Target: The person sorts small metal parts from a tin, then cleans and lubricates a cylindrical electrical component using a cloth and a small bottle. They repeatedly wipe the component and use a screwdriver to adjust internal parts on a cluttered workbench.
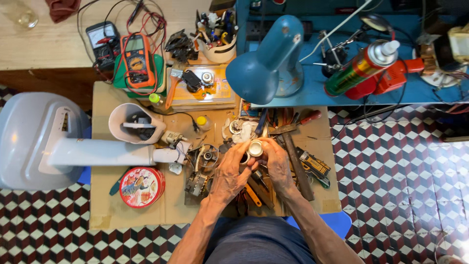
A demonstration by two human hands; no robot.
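- Head view: both forearms are extended forward from the lap over a cardboard-covered work surface (105, 205), with the hands brought together at its centre.
- Left hand (229, 172): seen back upward, fingers curled and closed around a small dark ring-shaped part (244, 159), which is held just left of the other piece.
- Right hand (276, 161): seen back upward, thumb and fingertips pinched on a small pale round part (255, 147); the two parts are held touching or nearly so, above the clutter.
- Beneath the hands: loose tools, among them an orange-handled tool (253, 194) and a flat metal file (296, 164).
- Left of the hands: a red round tin (141, 186) and a grey fan housing (36, 139).
- Behind: a blue desk lamp (266, 61) and an orange multimeter (138, 59).
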